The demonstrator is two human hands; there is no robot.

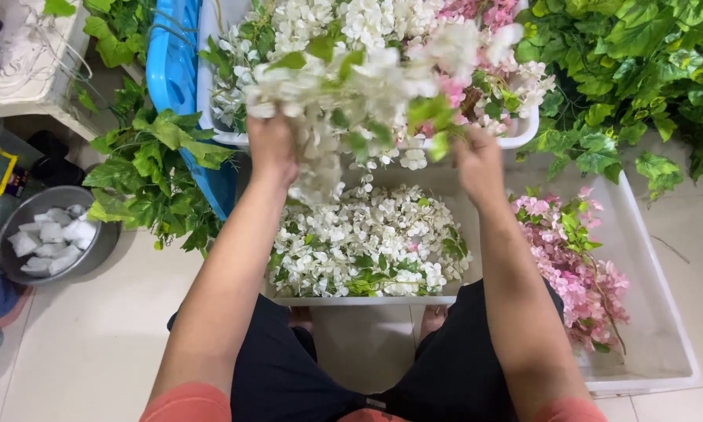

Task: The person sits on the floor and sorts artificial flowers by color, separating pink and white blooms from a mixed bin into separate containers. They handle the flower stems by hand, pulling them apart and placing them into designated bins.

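Note:
My left hand [271,148] and my right hand [478,160] both grip a long garland of white artificial flowers with green leaves [351,86], held up across a white tub. Loose strands of the garland hang down between my hands. Below it a white tray [367,300] holds a heap of more white flowers [367,242]. The fingers of both hands are hidden in the blossoms.
A larger white tray [656,312] on the right holds pink flower sprays [574,258]. A far white tub [523,137] carries white and pink flowers. Green leafy vines [625,70] lie right and left [152,172]. A blue basket [172,62] and a metal bowl of white chunks [50,238] stand left.

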